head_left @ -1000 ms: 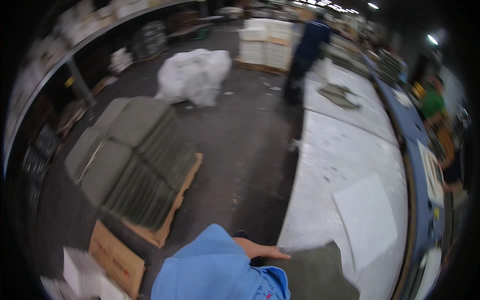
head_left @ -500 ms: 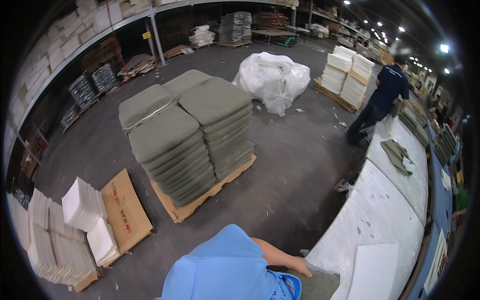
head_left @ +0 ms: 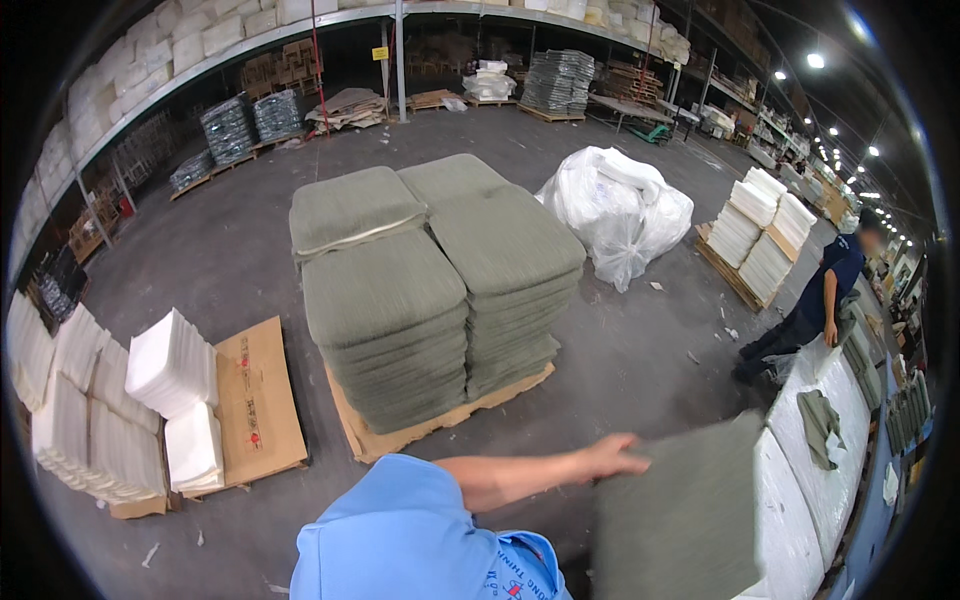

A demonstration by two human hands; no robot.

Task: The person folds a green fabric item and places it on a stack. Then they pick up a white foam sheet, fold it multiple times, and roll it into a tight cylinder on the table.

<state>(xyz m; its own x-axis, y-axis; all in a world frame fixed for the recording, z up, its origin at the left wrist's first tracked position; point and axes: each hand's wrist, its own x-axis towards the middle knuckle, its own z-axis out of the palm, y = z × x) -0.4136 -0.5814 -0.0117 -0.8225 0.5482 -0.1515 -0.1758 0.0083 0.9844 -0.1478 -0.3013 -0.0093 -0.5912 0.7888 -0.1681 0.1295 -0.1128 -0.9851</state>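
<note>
Right hand [head_left: 612, 458] reaches out from the blue sleeve [head_left: 400, 530] at the near edge and closes on the upper left corner of a grey-green cushion cover [head_left: 685, 510], fingers curled over its edge; the grip looks like a pinch at the corner, though blur hides how tight it is. Left hand is not in view. The cover hangs at near right, just in front of the white-topped surface [head_left: 800, 520], its lower edge running out of frame. It looks like a flat fabric piece, light and floppy, likely to sag or fold if held by one corner only; a second hold on the opposite upper corner or along the top edge would keep it flat. Fabric seems coarse-woven, so probably not slippery, and nothing fragile about it. Far centre stands a pallet [head_left: 440, 425] with stacks of matching grey-green cushions [head_left: 440, 280], well apart from the hand. White foam pads [head_left: 120, 400] sit in stacks at near left beside a cardboard sheet [head_left: 255, 395]. A big white plastic bag [head_left: 620, 210] lies far right on the floor. Another person [head_left: 815, 310] in dark blue stands at the right by the surface, where more green fabric pieces [head_left: 818, 425] lie.
</note>
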